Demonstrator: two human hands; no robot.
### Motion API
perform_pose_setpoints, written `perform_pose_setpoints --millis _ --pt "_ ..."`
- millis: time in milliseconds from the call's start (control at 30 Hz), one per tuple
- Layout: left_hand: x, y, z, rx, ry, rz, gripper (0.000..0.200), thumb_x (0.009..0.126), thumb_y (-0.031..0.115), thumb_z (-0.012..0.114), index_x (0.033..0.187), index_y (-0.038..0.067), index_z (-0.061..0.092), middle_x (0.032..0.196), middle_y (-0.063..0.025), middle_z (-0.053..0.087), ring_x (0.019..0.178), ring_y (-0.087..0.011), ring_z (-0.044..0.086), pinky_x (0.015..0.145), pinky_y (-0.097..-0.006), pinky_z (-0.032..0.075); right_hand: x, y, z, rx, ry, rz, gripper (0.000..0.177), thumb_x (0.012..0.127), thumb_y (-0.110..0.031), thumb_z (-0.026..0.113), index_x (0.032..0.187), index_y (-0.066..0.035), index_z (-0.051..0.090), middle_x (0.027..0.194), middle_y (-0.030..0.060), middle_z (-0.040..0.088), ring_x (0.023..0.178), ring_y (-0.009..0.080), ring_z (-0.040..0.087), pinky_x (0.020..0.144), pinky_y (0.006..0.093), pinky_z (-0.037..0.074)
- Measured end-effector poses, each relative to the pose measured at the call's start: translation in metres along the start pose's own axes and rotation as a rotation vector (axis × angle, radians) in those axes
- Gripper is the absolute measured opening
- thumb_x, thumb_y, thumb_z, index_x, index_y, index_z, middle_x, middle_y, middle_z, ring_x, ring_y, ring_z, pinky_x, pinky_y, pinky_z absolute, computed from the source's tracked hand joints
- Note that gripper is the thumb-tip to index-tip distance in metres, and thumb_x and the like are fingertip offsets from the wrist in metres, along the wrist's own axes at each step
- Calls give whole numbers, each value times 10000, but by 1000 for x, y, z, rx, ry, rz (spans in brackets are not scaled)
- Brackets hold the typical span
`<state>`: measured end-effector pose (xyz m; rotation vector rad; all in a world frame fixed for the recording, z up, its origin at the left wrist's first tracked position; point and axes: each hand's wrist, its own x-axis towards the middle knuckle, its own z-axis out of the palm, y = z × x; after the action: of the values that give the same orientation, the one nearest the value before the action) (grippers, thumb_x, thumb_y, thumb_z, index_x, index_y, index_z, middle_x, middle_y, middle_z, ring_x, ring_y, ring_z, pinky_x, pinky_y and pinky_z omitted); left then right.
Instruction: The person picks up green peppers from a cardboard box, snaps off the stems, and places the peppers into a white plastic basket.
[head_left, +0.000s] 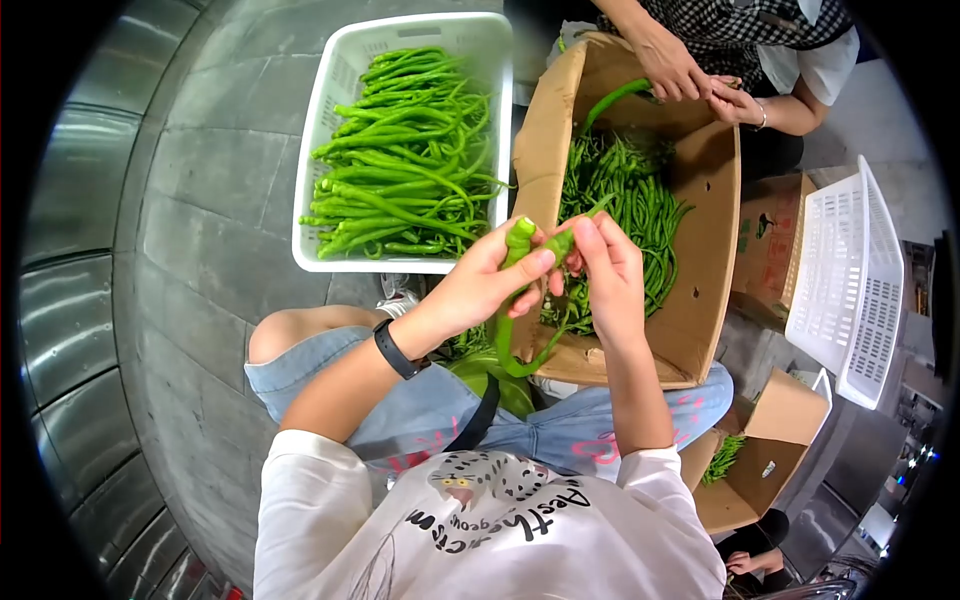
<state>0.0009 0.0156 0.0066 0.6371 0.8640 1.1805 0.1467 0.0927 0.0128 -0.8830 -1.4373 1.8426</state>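
Head view. Writing: the white shirt (480, 530) carries dark lettering that begins "Aesth"; the remainder is not legible from this angle. Pink marks on the denim at the lap and a green print on a side carton (765, 235) cannot be read. The item in hand is one long green pepper (519, 240): slim, glossy and bright green, with a blunt pale top end. Its body runs downward and curls at the lower tip. It is held above the lap, in front of the near edge of the large cardboard box (700, 250), which holds a heap of similar peppers. The left hand (490, 280), with a black wristband (398, 350) on that arm, is closed around the pepper's upper part, thumb lying across it. The right hand (610, 275) is pinched, thumb against fingertips, on a short green piece (560, 243) just beside the pepper's top. Whether that piece is joined to the pepper cannot be determined. Both hands are touching or nearly touching each other. Surroundings: a white basket (330, 110) on the grey tiled floor (200, 250) is filled with sorted peppers (410, 160). A co-worker's hands (690, 75) rest at the far rim of the large box.
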Motion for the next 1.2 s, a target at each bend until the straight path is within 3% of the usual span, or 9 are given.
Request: perform_pose_setpoints --millis 133,267,433,567,667,700,833,1067,1200 --pt "1 -3 1 6 -56 22 180 951 217 499 1021 58 450 810 -69 576 543 -77 463 480 -201 372 5 5 -10 520 -10 377 285 941 -273 497 765 -52 534 623 -25 439 580 79 418 556 227 362" --pt "1 3 -2 -128 -32 35 172 946 202 502 1049 72 458 818 -90 577 553 -96 473 473 -212 370 12 17 -27 655 -18 366 298 940 -299 480 775 -53 514 598 -15 380 558 96 371 512 235 316" --pt "-2 25 -19 -228 32 -26 324 965 269 445 1169 19 465 734 -56 508 460 -63 387 406 -206 326 21 67 -93 -555 -61 213 253 897 -267 590 787 -40 601 606 -42 488 569 35 414 512 209 331" --pt "-9 49 -33 -378 -11 -66 356 964 291 446 1146 -13 482 719 -30 512 418 -26 353 344 -162 278 21 108 -124 -656 -467 405 293 830 -185 628 1100 -72 617 883 50 640 746 135 592 694 271 482" --pt "-14 61 -38 -376 22 8 364 975 289 418 1142 -30 473 707 -22 477 376 -8 295 314 -144 256 20 177 -163 -1358 -633 -125 287 770 -78 616 1056 -64 626 911 45 630 840 204 582 779 307 480" --pt "-14 63 -38 -368 40 30 360 977 284 413 1140 -32 472 708 -22 478 381 -10 305 316 -145 259 21 188 -168 -1476 -720 -25 400 696 -42 609 1090 -116 616 1037 44 597 1030 260 519 844 393 466" --pt "-7 59 -42 -319 59 39 344 972 266 427 1127 -37 476 726 -35 505 406 -25 354 325 -160 280 22 229 -193 -1950 -956 -38 428 752 -132 588 1169 -228 566 1156 9 525 1188 227 376 881 475 396" --pt "-1 55 -41 -276 77 -24 342 943 262 491 1123 -29 498 730 -42 510 426 -31 370 359 -165 288 27 224 -210 -1926 -917 -350 318 782 -154 546 1095 -178 596 976 -6 581 1055 204 472 865 415 397" --pt "-2 54 -38 -205 63 -39 310 907 209 547 1108 -25 523 700 -13 485 452 -33 385 390 -176 297 25 148 -196 -1793 -882 -400 258 719 -116 585 974 -141 611 970 1 580 1022 208 496 820 359 411"
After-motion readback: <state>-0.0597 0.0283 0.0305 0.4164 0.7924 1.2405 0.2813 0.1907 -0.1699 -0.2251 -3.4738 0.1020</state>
